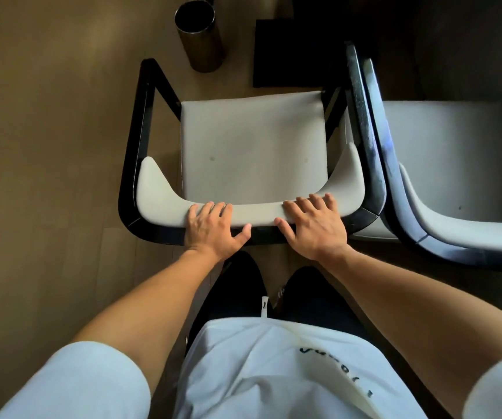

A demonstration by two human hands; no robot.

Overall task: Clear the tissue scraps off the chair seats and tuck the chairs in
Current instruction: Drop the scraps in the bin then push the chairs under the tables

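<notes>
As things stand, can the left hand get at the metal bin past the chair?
Probably not. The left hand rests on the chair back, and the metal bin stands on the floor beyond the whole seat.

We see a chair (252,152) with a black frame and pale grey seat (its curved padded backrest nearest us), standing upright on the floor. A second matching chair (455,176) stands just beside it, frames nearly touching.
</notes>
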